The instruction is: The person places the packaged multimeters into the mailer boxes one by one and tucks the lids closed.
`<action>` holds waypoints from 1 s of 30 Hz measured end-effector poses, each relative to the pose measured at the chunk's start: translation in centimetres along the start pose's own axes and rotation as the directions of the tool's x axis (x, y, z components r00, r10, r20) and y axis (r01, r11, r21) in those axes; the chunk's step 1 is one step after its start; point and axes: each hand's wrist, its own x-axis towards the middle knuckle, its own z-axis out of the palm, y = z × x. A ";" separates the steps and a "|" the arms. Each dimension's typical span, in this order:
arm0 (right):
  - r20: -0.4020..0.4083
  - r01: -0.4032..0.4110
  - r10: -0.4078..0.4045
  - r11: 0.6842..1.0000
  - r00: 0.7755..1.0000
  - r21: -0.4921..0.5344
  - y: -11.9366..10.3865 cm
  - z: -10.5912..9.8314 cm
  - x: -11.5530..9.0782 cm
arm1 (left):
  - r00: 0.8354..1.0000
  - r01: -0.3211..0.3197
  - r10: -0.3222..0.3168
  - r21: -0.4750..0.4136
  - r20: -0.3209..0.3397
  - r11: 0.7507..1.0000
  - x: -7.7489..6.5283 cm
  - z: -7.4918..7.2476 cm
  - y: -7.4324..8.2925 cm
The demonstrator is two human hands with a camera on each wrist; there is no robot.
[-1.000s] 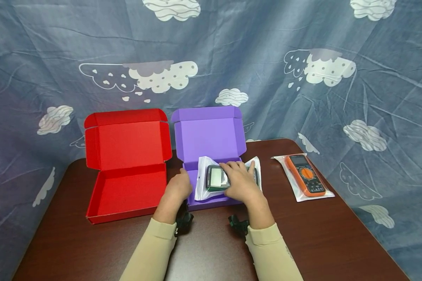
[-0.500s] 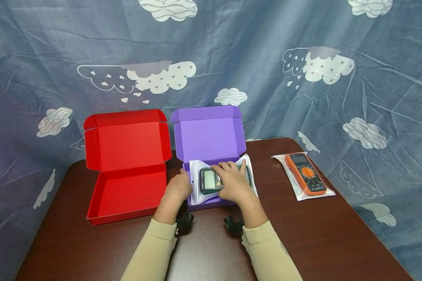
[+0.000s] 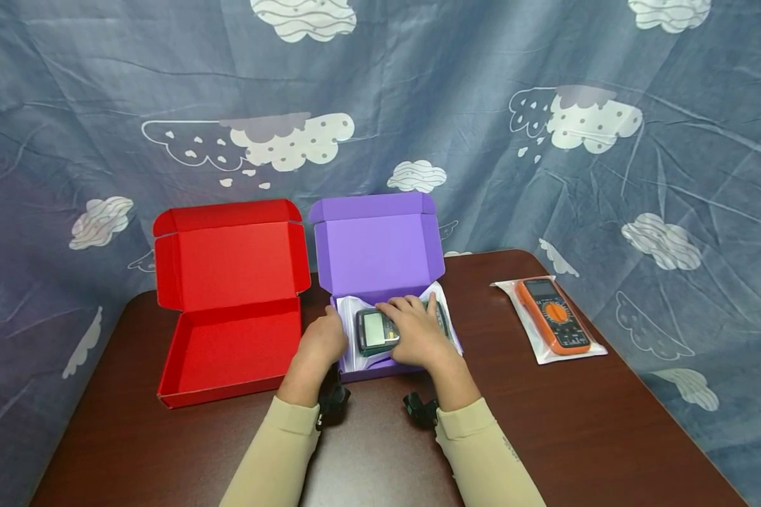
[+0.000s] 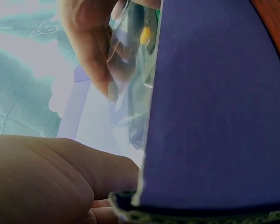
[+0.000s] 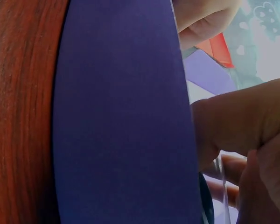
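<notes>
A purple box (image 3: 380, 257) stands with its lid raised. A dark green multimeter (image 3: 373, 329) in a clear bag with a white edge (image 3: 349, 352) lies in its tray. My right hand (image 3: 418, 334) grips the multimeter from above, fingers over its middle and far side, hiding its dial. The bag's right end reaches up at the box's right wall. My left hand (image 3: 323, 341) holds the box's left side wall. In the left wrist view the thumb (image 4: 107, 170) lies at the wall's edge, beside the purple front wall (image 4: 214, 112).
Left of the purple box stands an open red box (image 3: 237, 345), lid up. An orange multimeter (image 3: 554, 315) in a clear bag lies on the right of the brown table (image 3: 545, 436). A blue cloud-print cloth (image 3: 482, 70) hangs behind the table.
My right hand has moved left and down with the bagged multimeter, which now sits lower inside the purple box's tray. My left hand has stayed at the left wall.
</notes>
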 end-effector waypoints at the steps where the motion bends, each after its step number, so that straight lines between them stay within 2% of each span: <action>1: -0.001 0.004 -0.003 1.000 1.000 0.006 0.0 0.1 0.0 | 1.000 -0.001 0.001 0.001 -0.001 1.000 0.0 0.0 0.0; 21: 0.017 0.003 -0.004 0.998 1.000 0.060 0.7 0.9 0.2 | 1.000 -0.008 0.009 0.034 -0.025 0.999 0.2 0.4 0.0; 30: 0.020 0.001 -0.003 0.996 1.000 0.090 1.0 1.2 0.3 | 0.999 -0.016 0.017 0.019 -0.033 1.000 0.2 0.4 0.0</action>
